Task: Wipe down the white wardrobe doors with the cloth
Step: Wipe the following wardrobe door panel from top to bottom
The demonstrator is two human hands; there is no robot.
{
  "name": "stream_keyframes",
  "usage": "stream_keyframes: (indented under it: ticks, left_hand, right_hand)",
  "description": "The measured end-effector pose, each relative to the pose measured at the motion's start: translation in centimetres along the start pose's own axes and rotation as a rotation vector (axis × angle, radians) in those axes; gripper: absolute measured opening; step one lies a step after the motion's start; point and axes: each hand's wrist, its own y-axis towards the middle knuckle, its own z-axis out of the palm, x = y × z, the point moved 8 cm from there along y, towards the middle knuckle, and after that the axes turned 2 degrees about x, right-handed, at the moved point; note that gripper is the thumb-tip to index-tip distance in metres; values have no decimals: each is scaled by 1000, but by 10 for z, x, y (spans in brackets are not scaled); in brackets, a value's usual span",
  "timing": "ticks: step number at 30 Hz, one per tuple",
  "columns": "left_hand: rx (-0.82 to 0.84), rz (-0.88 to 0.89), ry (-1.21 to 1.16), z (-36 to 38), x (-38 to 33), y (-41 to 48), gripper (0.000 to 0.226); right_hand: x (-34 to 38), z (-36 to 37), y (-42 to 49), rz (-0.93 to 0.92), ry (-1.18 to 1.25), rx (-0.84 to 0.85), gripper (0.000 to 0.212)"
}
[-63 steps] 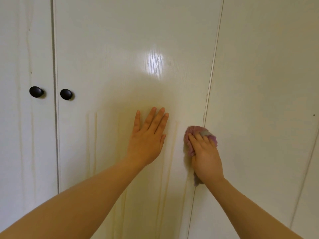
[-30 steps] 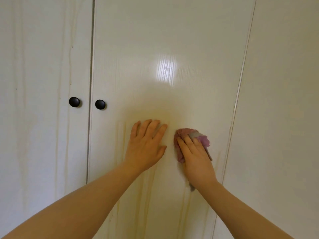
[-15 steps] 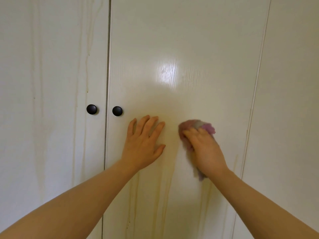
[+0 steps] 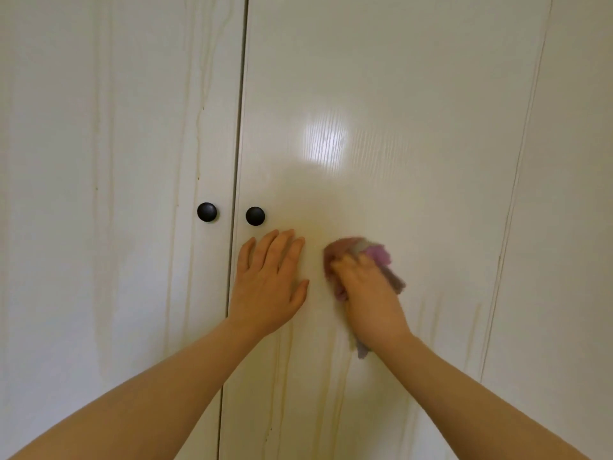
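Note:
White wardrobe doors fill the view. The middle door (image 4: 381,94) carries brownish drip streaks below my hands. My left hand (image 4: 270,283) lies flat on this door with straight fingers, just right of the door gap. My right hand (image 4: 368,293) grips a bunched pink-purple cloth (image 4: 374,255) and presses it against the same door, right of my left hand. The cloth is motion-blurred and mostly hidden under my fingers; a tail hangs below my wrist.
Two round black knobs (image 4: 207,212) (image 4: 255,216) sit either side of the gap between the left door (image 4: 116,161) and the middle door. The left door shows long vertical streaks. A third panel (image 4: 570,194) stands at the right.
Both hands have moved left across the middle door, from its right seam toward the knobs. The cloth has stayed pressed to the door. The view has shifted left.

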Motion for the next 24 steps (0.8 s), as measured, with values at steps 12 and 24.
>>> stream_keyframes:
  ticks: [12,24]
  left_hand:
    - [39,-17,23,-7,47,-15,61]
    - [46,114,55,0,56,-28,63]
  right_hand:
    - [47,40,-4,-137,20,11,37]
    - [65,40,15,-142,28,22,42]
